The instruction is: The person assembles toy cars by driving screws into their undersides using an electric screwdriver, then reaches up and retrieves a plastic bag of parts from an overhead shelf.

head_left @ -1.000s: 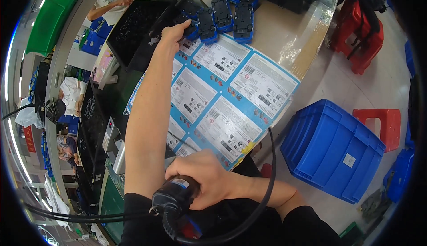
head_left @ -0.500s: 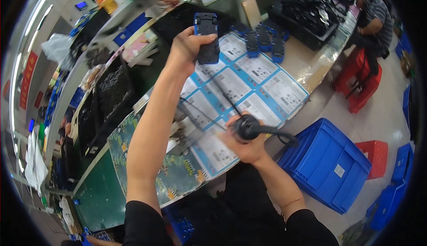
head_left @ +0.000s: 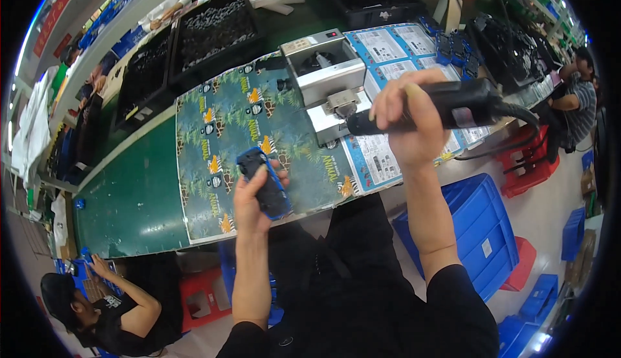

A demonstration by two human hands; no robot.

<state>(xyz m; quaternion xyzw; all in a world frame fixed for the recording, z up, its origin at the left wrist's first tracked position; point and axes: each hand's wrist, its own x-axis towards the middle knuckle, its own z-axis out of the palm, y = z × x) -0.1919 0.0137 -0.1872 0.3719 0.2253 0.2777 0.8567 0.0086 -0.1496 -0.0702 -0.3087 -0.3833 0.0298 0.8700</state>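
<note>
The green surface point(head_left: 129, 196) carries a patterned mat point(head_left: 226, 125) and white-and-blue label sheets point(head_left: 381, 44). The left hand point(head_left: 255, 196) has its grip closed around a blue part point(head_left: 265, 183) above the mat; better to lay it flat. The right hand point(head_left: 407, 122) clasps the black power tool point(head_left: 453, 105), best held upright.

A dark blue moulded plastic part point(head_left: 264, 183) is sitting left of the frame's centre, gripped in the left hand point(head_left: 253, 199); it is roughly oblong, tilting with its upper end toward the upper left, its lower end hanging just past the bench edge; a black electric screwdriver point(head_left: 446, 105) is lying nearly level in the upper right of the frame, clasped by the right hand point(head_left: 407, 125), its tip pointing left, a black cable trailing off to the right.
</note>
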